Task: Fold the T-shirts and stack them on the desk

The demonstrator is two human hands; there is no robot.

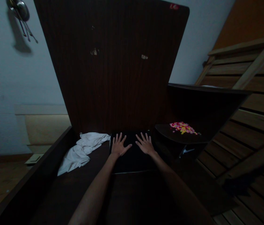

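Observation:
My left hand point(120, 145) lies flat with its fingers spread on a dark, flat, rectangular thing point(132, 161) whose kind I cannot make out in the dim light. On the same surface, a little to the right, rests my right hand point(145, 144), palm down and fingers apart. Neither hand holds anything. The dark rectangle has a thin pale edge along its front and left side. A crumpled white cloth point(82, 151) lies left of it on the dark wooden surface point(45, 200).
Behind my hands stands a tall dark wooden panel point(120, 78). On the right, a rounded shelf point(169, 134) bears a pile of pink, red and yellow bits point(183, 127). Wooden slats point(258, 125) rise farther right. A raised board point(31, 178) edges the left.

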